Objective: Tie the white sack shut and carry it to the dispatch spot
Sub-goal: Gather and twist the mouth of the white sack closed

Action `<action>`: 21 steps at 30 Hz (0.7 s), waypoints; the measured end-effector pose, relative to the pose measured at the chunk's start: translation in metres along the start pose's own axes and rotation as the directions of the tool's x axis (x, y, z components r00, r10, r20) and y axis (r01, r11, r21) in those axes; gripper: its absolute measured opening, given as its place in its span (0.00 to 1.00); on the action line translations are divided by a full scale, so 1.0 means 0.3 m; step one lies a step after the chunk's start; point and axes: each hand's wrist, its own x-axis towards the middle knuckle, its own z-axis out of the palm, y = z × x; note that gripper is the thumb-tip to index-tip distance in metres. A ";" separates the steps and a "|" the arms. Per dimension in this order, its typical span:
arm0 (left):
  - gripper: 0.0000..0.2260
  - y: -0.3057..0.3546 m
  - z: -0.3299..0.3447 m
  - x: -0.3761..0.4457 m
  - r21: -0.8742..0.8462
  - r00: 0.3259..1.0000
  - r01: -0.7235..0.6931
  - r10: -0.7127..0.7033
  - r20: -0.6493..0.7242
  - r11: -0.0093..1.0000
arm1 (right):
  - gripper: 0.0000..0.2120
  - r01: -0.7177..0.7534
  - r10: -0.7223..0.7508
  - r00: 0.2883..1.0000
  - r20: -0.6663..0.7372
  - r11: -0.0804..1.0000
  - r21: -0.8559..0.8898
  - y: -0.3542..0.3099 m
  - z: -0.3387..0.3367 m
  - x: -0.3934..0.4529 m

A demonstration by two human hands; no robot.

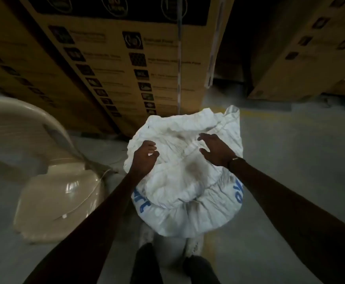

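White sack, mouth loose, contents hidden; left hand clutches fabric.

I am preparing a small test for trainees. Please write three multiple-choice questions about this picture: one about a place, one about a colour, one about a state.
1. Where does the plastic chair lie, seen from the sack?
A. on the person's left
B. on the person's right
C. on top of the sack

2. What colour are the letters on the sack?
A. red
B. blue
C. green

3. How is the sack's mouth?
A. knotted shut with rope
B. sealed with tape
C. loose and untied

Answers:
1. A, the cream chair lies on the floor beside the left arm.
2. B, blue print shows on both lower sides of the white sack.
3. C, the top cloth lies crumpled and folded over, the left hand gripping its edge, the right hand open above it.
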 end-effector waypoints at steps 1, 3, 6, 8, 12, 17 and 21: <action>0.08 -0.043 0.021 0.040 -0.012 1.000 -0.009 0.009 -0.002 1.000 | 0.22 0.012 -0.012 1.000 -0.006 1.000 -0.016 0.014 0.036 0.045; 0.08 -0.117 0.051 0.095 0.008 0.999 0.015 -0.016 0.029 1.000 | 0.25 0.005 -0.005 1.000 -0.007 0.999 -0.044 0.036 0.112 0.120; 0.10 -0.203 0.098 0.137 0.042 0.988 0.108 -0.112 0.106 0.993 | 0.29 0.000 0.008 0.998 0.062 0.990 -0.140 0.052 0.212 0.205; 0.06 -0.276 0.125 0.162 0.076 0.990 0.089 -0.096 0.099 0.993 | 0.30 0.016 0.014 0.995 0.101 0.955 -0.297 0.060 0.255 0.248; 0.05 -0.343 0.142 0.159 0.202 0.983 0.060 -0.093 0.158 0.978 | 0.24 0.024 0.011 0.998 0.069 0.880 -0.475 0.067 0.288 0.240; 0.13 -0.317 0.102 0.106 0.210 0.966 0.009 -0.063 0.249 0.978 | 0.13 -0.027 0.002 0.998 -0.059 0.908 -0.419 0.056 0.236 0.123; 0.17 -0.246 0.068 0.068 0.138 0.944 0.013 -0.057 0.324 0.990 | 0.07 -0.084 0.041 0.972 -0.230 0.980 -0.181 0.030 0.160 -0.022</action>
